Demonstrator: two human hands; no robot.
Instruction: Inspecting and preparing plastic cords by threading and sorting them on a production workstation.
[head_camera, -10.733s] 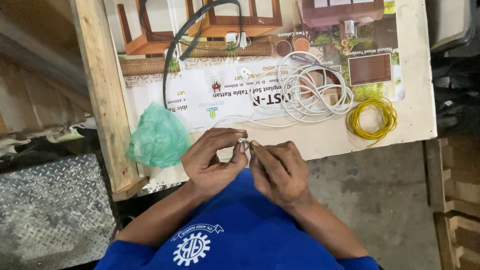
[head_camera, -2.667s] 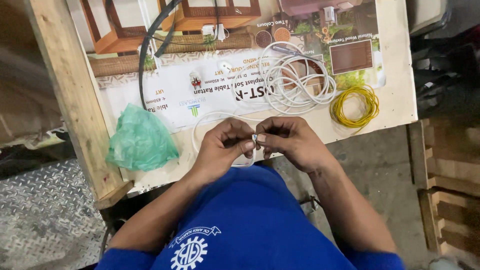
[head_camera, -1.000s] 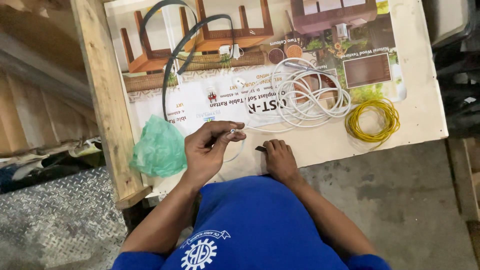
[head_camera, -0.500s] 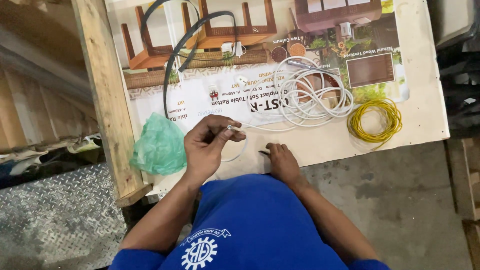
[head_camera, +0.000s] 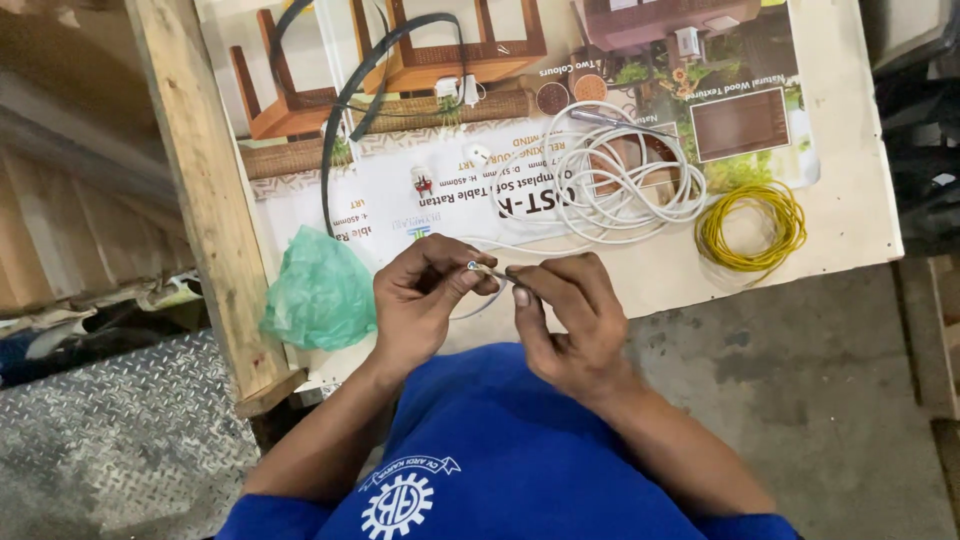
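Note:
My left hand (head_camera: 425, 300) pinches a small white part (head_camera: 470, 267) with a thin white wire (head_camera: 470, 308) looping under it, over the near edge of the table. My right hand (head_camera: 565, 315) holds a thin dark tool (head_camera: 497, 272) whose tip meets that part. Both hands are close together above the printed sheet (head_camera: 420, 195) that covers the tabletop, just in front of my blue shirt.
A coil of white cable (head_camera: 625, 180) and a coil of yellow wire (head_camera: 750, 225) lie to the right. A green plastic bag (head_camera: 318, 290) sits to the left beside a wooden beam (head_camera: 205, 190). A black cable (head_camera: 345, 110) arcs across the far side. Small white parts (head_camera: 455, 90) lie further back.
My right hand lifted from the table edge and came back to my left hand with the thin tool. The left hand stayed in place holding the small part.

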